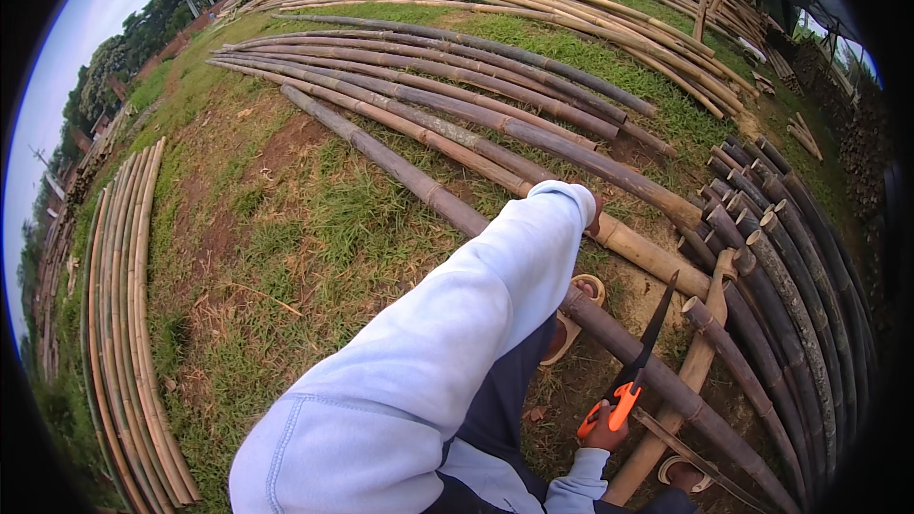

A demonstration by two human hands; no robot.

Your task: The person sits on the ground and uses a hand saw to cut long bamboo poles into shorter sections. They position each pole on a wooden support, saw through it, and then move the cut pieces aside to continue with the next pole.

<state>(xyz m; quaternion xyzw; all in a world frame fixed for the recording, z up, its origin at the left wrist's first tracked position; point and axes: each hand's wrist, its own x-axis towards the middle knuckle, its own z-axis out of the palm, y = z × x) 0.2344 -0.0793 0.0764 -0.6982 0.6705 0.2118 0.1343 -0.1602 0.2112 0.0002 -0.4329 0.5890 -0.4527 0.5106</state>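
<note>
My right hand (pixel 605 430) is closed around the orange handle of a hand saw (pixel 647 350). The saw's dark, pointed blade slants up and away, above a long dark bamboo pole (pixel 700 414) that runs under my left arm. Stretched forward in a pale blue sleeve, my left arm ends at my left hand (pixel 597 215), by a lighter bamboo pole (pixel 647 255). The cuff hides most of that hand, so its fingers do not show. Below the poles lies a tan crosswise log (pixel 700 357).
To the right is a stack of dark bamboo poles (pixel 785 266), cut ends toward me. More poles (pixel 428 71) fan out ahead, with a pale pile (pixel 571 5) beyond. A pale row (pixel 129 324) lies at left on the grass. My sandalled foot (pixel 571 316) stands beside the poles.
</note>
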